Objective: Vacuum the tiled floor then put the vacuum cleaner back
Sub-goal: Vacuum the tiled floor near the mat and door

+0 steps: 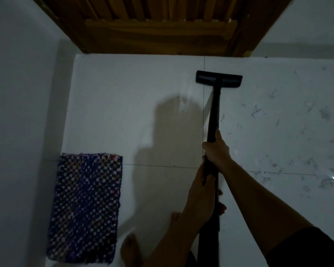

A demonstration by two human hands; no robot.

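Before the brown slatted wooden door (158,31), the floor (143,83) is of big glossy white tiles with thin grey joints. The tiles at right have grey marble veins. The vacuum (214,105) stands on it, its flat black nozzle (219,79) on a joint near the door. Both hands are curled round its straight black tube (211,132), the right hand (217,149) higher, the left hand (200,191) lower. A woven checkered mat (85,207) lies beside the left wall (17,74).

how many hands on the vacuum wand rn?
2. The right hand holds the vacuum wand further along, toward the floor head. The left hand holds it lower down, nearer the body. Neither is hidden.
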